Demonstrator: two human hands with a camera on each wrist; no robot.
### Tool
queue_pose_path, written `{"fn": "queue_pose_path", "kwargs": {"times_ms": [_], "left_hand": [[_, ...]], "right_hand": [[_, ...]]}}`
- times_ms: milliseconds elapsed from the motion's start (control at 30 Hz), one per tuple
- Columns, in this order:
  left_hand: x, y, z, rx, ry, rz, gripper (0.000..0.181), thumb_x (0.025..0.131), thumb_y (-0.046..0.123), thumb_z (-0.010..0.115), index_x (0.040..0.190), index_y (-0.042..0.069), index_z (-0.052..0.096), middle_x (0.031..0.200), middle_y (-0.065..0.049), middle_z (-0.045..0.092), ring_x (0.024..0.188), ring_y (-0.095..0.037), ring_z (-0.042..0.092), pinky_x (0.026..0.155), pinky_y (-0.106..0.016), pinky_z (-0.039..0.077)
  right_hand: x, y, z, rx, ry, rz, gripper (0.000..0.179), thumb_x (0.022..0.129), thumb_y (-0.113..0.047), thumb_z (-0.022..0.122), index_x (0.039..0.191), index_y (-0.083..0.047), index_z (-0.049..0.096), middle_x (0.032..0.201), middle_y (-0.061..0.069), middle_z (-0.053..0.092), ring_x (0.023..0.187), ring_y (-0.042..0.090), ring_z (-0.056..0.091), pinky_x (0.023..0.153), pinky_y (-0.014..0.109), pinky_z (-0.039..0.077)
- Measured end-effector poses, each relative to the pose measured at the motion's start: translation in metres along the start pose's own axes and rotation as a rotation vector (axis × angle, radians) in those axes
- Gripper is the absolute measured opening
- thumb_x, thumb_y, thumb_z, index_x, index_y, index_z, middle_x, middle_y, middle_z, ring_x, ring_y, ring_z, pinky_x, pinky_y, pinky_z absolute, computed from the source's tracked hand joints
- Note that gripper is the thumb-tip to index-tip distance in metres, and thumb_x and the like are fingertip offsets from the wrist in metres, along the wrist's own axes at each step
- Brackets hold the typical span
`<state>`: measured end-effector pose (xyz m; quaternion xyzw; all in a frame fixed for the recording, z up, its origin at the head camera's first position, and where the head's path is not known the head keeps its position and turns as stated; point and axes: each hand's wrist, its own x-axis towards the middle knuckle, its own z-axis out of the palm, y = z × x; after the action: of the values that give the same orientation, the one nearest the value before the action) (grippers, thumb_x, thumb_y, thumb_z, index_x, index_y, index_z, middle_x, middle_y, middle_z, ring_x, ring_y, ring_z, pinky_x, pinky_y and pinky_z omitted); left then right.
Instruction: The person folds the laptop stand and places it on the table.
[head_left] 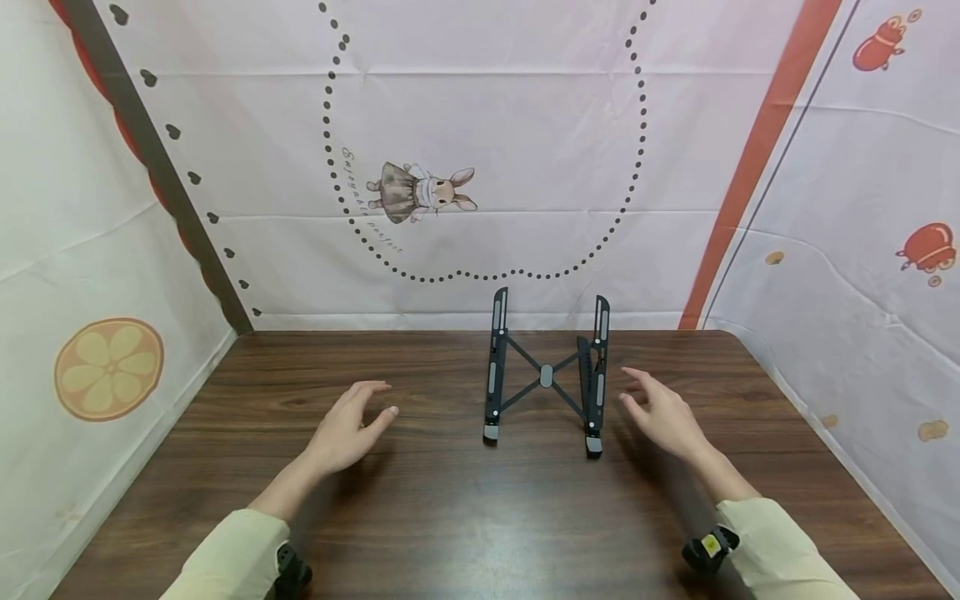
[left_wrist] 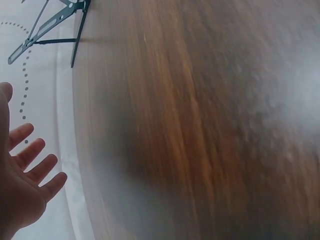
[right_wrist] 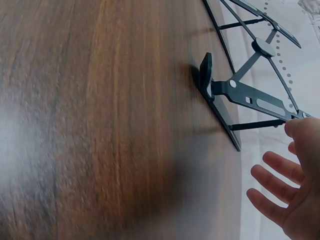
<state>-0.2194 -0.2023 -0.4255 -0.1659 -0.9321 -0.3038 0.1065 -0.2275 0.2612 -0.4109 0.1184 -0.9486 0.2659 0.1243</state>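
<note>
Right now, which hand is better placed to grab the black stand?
Likely right: the right hand is open close beside the black stand, while a wider stretch of tabletop separates the left hand from it.

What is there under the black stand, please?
Under the stand, brown table shows through its gaps. The spots straight beneath its side rails are covered, so I cannot tell.

Cursive lettering (head_left: pixel 358 200) is printed on the white backdrop cloth (head_left: pixel 525 125), curving between a dotted line (head_left: pixel 328 133) and a dressed rabbit print (head_left: pixel 420 193). Its first word reads "Enjoyable"; the second begins with "p", the rest unclear. Any marking on the right wrist device's yellow label (head_left: pixel 711 546) is too small to read.
</note>
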Motion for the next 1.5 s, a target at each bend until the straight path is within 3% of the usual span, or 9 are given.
{"fn": "queue_pose_path", "kwargs": {"times_ms": [300, 500, 867, 1133, 1500], "left_hand": [[0.009, 0.003, 0.012, -0.109, -0.007, -0.042, 0.049, 0.092, 0.044, 0.05, 0.127, 0.009, 0.05, 0.127, -0.011, 0.051, 0.115, -0.033, 0.05, 0.08, -0.045, 0.047], [0.017, 0.004, 0.018, -0.174, -0.002, -0.056, 0.049, 0.092, 0.043, 0.051, 0.126, 0.007, 0.051, 0.124, -0.014, 0.053, 0.114, -0.032, 0.051, 0.082, -0.047, 0.047], [0.03, 0.01, 0.036, -0.253, 0.002, -0.116, 0.047, 0.092, 0.04, 0.052, 0.124, 0.006, 0.052, 0.122, -0.01, 0.057, 0.111, -0.028, 0.055, 0.086, -0.045, 0.047], [0.041, 0.019, 0.05, -0.308, 0.017, -0.113, 0.042, 0.091, 0.032, 0.056, 0.121, 0.003, 0.053, 0.117, -0.011, 0.06, 0.109, -0.027, 0.057, 0.086, -0.042, 0.048], [0.053, 0.032, 0.07, -0.338, 0.027, -0.118, 0.036, 0.09, 0.024, 0.059, 0.118, 0.002, 0.055, 0.112, -0.009, 0.061, 0.104, -0.024, 0.059, 0.086, -0.04, 0.048]], "right_hand": [[0.005, -0.001, 0.009, 0.02, 0.027, 0.012, 0.042, 0.092, -0.015, 0.055, 0.13, -0.002, 0.045, 0.106, 0.022, 0.063, 0.091, 0.033, 0.064, 0.074, 0.05, 0.049], [0.008, -0.002, 0.012, 0.056, 0.027, 0.036, 0.041, 0.092, -0.015, 0.054, 0.129, -0.001, 0.045, 0.105, 0.021, 0.063, 0.091, 0.033, 0.064, 0.074, 0.049, 0.049], [0.012, -0.005, 0.019, 0.129, -0.004, 0.103, 0.043, 0.094, -0.015, 0.05, 0.132, 0.0, 0.038, 0.109, 0.023, 0.061, 0.098, 0.035, 0.061, 0.08, 0.05, 0.047], [0.016, -0.008, 0.019, 0.224, -0.043, 0.173, 0.043, 0.096, -0.017, 0.047, 0.135, -0.002, 0.036, 0.115, 0.025, 0.058, 0.088, 0.03, 0.064, 0.063, 0.032, 0.053], [0.017, -0.01, 0.025, 0.327, -0.079, 0.247, 0.045, 0.096, -0.014, 0.044, 0.138, -0.006, 0.032, 0.121, 0.026, 0.052, 0.101, 0.035, 0.06, 0.066, 0.031, 0.055]]}}
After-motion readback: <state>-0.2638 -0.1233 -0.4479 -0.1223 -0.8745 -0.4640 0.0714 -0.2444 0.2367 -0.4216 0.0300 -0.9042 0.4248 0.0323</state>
